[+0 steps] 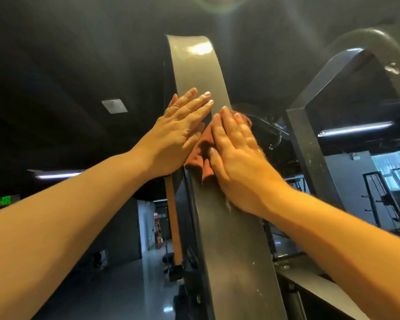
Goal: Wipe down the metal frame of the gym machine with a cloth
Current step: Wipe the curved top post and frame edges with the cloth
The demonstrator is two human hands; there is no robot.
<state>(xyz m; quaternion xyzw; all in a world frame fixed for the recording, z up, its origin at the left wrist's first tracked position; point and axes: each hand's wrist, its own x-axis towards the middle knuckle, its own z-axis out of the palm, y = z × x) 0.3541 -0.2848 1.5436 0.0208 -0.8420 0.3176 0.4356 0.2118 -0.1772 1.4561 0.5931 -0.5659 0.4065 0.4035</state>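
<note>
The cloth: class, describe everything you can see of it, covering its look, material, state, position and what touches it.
The cloth is rust-orange, soft-looking fabric, crumpled into folds. It lies against the grey face of the metal frame upright, pressed there under the flat right hand, which hides most of it. A bunched part hangs out on the thumb side, and a small edge shows beyond the fingers. The left hand rests flat on the frame close beside it; whether they touch is unclear.

right hand [238,153] – flat on cloth [200,155] | left hand [178,132] – flat on frame [229,239]
</note>
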